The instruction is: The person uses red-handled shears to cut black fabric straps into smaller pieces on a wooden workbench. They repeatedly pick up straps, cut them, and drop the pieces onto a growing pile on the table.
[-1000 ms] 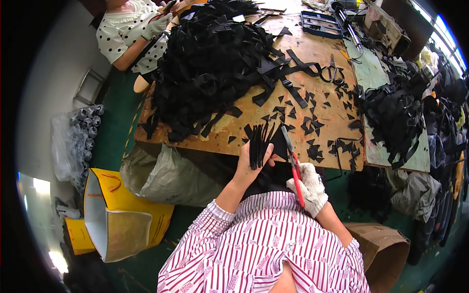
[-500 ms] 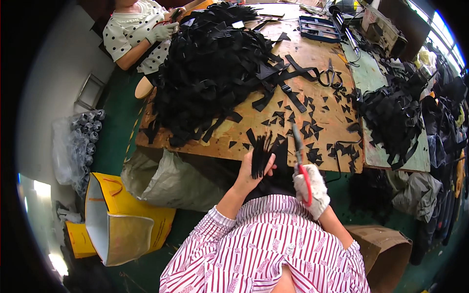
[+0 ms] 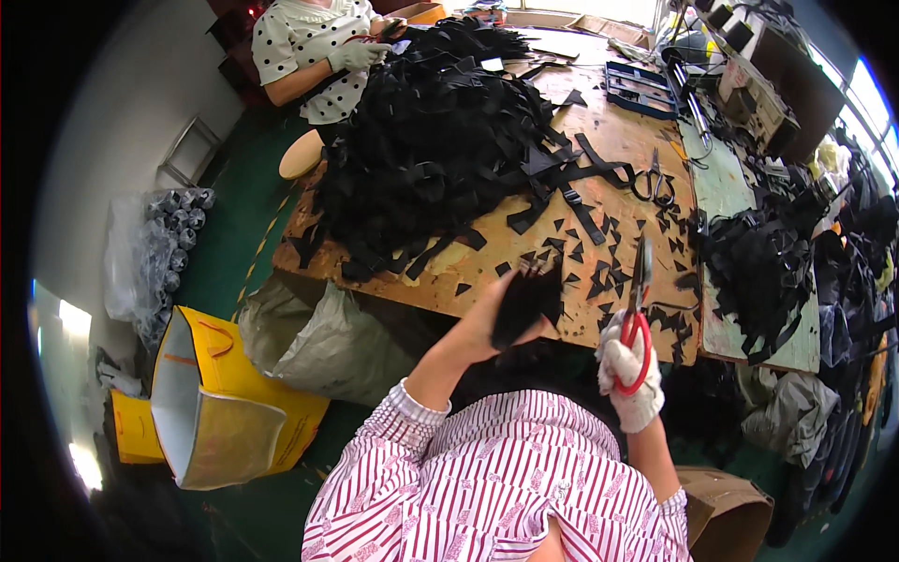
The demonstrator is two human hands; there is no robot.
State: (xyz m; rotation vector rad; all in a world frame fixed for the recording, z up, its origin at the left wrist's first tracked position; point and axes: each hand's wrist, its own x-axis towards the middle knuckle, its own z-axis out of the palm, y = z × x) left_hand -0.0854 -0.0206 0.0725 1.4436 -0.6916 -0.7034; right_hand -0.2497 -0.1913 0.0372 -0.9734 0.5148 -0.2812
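Observation:
My bare left hand (image 3: 489, 321) is closed on a bundle of black fabric strips (image 3: 523, 306) at the table's near edge. My right hand (image 3: 627, 372) wears a white knitted glove and grips red-handled scissors (image 3: 637, 342), their blades raised over the wooden table (image 3: 412, 278). Small black triangular scraps (image 3: 610, 275) lie scattered around the blades and beyond. A large heap of black straps (image 3: 421, 150) covers the table's left part, with another pair of scissors (image 3: 654, 185) to its right.
A co-worker in a dotted top (image 3: 304, 51) works at the upper left. On the right are a pale board with black straps (image 3: 758, 281), a blue tray (image 3: 639, 89) and hanging material. A yellow bag (image 3: 229, 375), grey sacks (image 3: 309, 337) and a cardboard box (image 3: 726, 506) stand below.
My right hand and the scissors have moved rightward. The bundle in my left hand has shifted slightly right and turned. The view has shifted too.

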